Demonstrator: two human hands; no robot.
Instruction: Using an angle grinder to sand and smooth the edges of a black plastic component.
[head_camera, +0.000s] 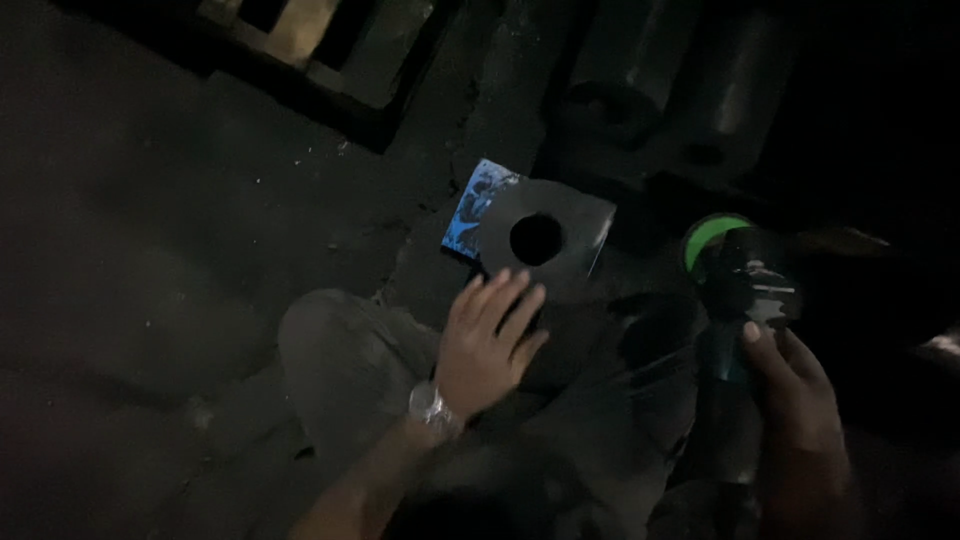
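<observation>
Dark holed plate (545, 240) under left hand (487, 345) fingertips; right hand (795, 400) grips bottle (748, 290).

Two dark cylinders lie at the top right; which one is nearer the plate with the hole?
The left cylinder, just above the plate with the hole. The right cylinder lies farther off, above the green-rimmed can.

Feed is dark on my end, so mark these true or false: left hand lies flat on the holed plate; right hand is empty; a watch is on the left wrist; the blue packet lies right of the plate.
1. The left hand lies flat on the dark plate with a round hole: true.
2. The right hand is empty: false, its grip is round a dark can with a green rim.
3. A wristwatch is on the left wrist: true.
4. The blue packet lies right of the plate: false, it pokes out at the plate's left.
</observation>
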